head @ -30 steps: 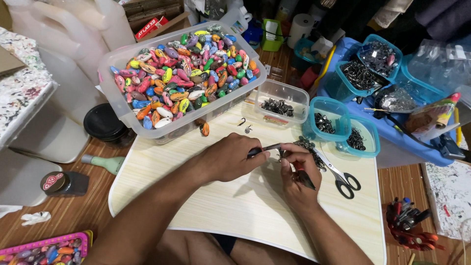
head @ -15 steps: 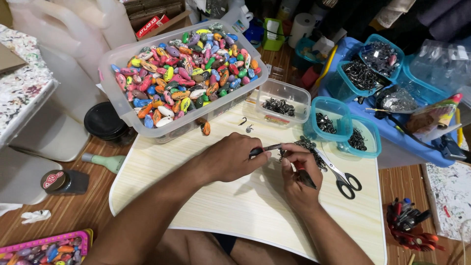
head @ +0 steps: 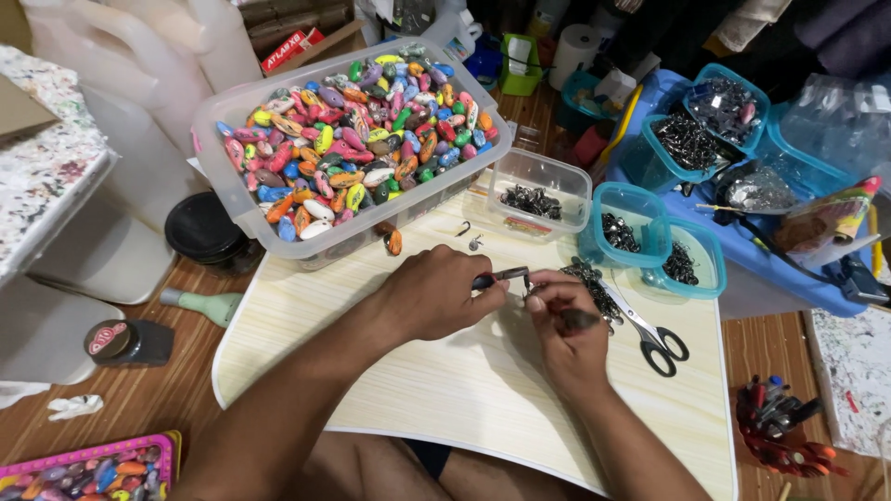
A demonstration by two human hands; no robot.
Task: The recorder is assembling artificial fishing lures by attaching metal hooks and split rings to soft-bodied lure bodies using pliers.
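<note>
Over the pale board (head: 445,408), the left hand (head: 436,295) is closed around small dark pliers (head: 501,276). The right hand (head: 566,320) pinches a tiny metal piece (head: 529,286) at their tip, beside the scissors (head: 650,332)

left hand (head: 436,295) gripping pliers (head: 501,276), right hand (head: 564,327), scissors (head: 650,331)

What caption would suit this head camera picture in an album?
Left hand and right hand work a small dark tool over a pale board, beside a tub of colourful lures and scissors.
</note>
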